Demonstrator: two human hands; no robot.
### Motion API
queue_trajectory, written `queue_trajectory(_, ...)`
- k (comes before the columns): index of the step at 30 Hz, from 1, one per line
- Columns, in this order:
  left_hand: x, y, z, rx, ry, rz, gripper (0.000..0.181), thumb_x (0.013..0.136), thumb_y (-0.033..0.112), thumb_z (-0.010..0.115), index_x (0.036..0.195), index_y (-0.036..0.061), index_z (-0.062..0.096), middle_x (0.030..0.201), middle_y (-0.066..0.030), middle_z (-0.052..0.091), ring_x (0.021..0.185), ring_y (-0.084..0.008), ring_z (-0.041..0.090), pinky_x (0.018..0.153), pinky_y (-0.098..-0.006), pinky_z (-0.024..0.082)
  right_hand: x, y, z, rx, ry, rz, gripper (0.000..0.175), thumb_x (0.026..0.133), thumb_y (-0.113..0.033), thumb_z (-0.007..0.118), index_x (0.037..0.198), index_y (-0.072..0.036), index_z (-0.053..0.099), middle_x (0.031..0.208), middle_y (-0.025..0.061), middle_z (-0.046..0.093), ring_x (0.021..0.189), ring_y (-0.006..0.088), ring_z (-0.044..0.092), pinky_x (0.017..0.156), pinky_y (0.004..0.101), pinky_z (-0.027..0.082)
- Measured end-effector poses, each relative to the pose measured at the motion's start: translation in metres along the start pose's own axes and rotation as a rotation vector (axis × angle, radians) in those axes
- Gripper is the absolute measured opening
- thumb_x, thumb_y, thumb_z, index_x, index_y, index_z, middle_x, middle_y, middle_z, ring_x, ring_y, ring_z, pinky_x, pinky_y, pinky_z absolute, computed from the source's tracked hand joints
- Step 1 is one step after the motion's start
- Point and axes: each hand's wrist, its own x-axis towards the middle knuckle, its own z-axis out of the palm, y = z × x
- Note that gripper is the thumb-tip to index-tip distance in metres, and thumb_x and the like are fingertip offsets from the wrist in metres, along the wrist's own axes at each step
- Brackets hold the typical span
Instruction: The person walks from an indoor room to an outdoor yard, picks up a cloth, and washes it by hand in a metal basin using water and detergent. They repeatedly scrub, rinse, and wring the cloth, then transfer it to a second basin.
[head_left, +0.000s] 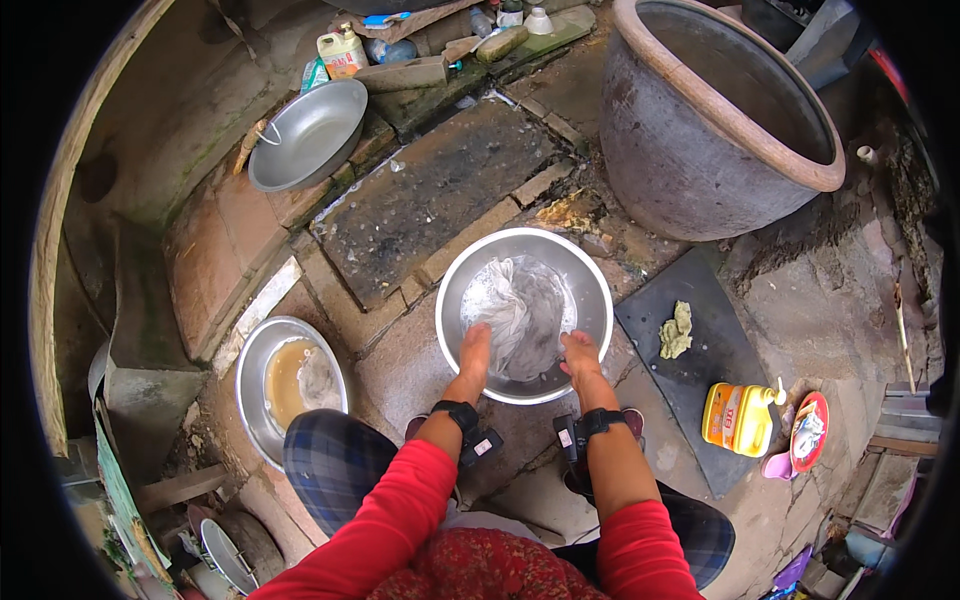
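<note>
Before me on the paving stands a round metal basin (525, 391) with soapy water and a wet, greyish-white cloth (529, 315) in it. My left hand (474, 351) is at the basin's near left side, its fingertips at the edge of the cloth; whether they grip it I cannot tell. My right hand (581, 354) is over the near right side of the basin, fingers apart, beside the cloth with nothing in it. Both wrists wear black straps with small devices.
At left, a second metal basin (247, 397) holds brownish water and a cloth. A large metal bowl (307, 139) sits on the ledge, and a big clay vat (675, 150) stands at upper right. A dark slab (675, 375) bears a crumpled cloth (676, 330) and a yellow pump jug (739, 420).
</note>
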Motion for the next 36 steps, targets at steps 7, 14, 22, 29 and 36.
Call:
queue_trajectory(7,0.0,-0.02,0.014,-0.128,-0.056,-0.469,0.058,0.089,0.047,0.041,0.133,0.0109,0.036,0.127,-0.0073,0.047,0.113,-0.0223,0.046,0.094,-0.0394,0.037,0.017,0.047,0.08,-0.295,0.168,-0.252,0.062,0.074,-0.032,0.065,0.128,-0.012,0.043,0.111,0.0232,0.05,0.102,0.0374,0.05,0.091,0.0394,0.04)
queue_trajectory(14,0.01,-0.019,-0.008,-0.623,-0.311,-0.459,0.051,0.093,0.043,0.037,0.128,0.0065,0.042,0.118,-0.0114,0.053,0.103,-0.0236,0.055,0.085,-0.0436,0.046,-0.04,-0.006,0.067,-0.164,-0.455,-0.448,0.054,0.073,-0.028,0.067,0.119,-0.007,0.051,0.106,0.0214,0.05,0.098,0.0346,0.053,0.087,0.037,0.042)
queue_trajectory(22,0.019,-0.035,-0.03,-0.542,-0.416,-0.275,0.046,0.094,0.036,0.038,0.125,0.0033,0.043,0.112,-0.0126,0.056,0.097,-0.0235,0.057,0.081,-0.0405,0.048,-0.092,-0.049,0.072,-0.49,-0.27,-0.723,0.044,0.086,-0.041,0.05,0.106,-0.002,0.056,0.106,0.0223,0.056,0.098,0.0381,0.055,0.08,0.0421,0.044)
queue_trajectory(29,-0.005,0.01,0.019,-0.372,-0.117,-0.258,0.039,0.089,0.012,0.05,0.123,-0.0032,0.042,0.099,-0.0108,0.061,0.086,-0.018,0.058,0.072,-0.0287,0.048,-0.023,-0.06,0.036,-0.717,0.037,-0.46,0.047,0.088,-0.044,0.043,0.111,-0.004,0.054,0.11,0.0197,0.055,0.095,0.0377,0.057,0.081,0.0444,0.045)
queue_trajectory(36,-0.014,0.032,0.022,0.26,-0.288,0.061,0.044,0.073,0.015,0.06,0.114,0.0,0.056,0.094,-0.0094,0.064,0.08,-0.0156,0.06,0.073,-0.0263,0.047,0.023,-0.053,0.005,-0.608,0.254,-0.618,0.043,0.079,-0.019,0.06,0.12,-0.008,0.049,0.114,0.0185,0.048,0.104,0.0385,0.047,0.086,0.0434,0.042)
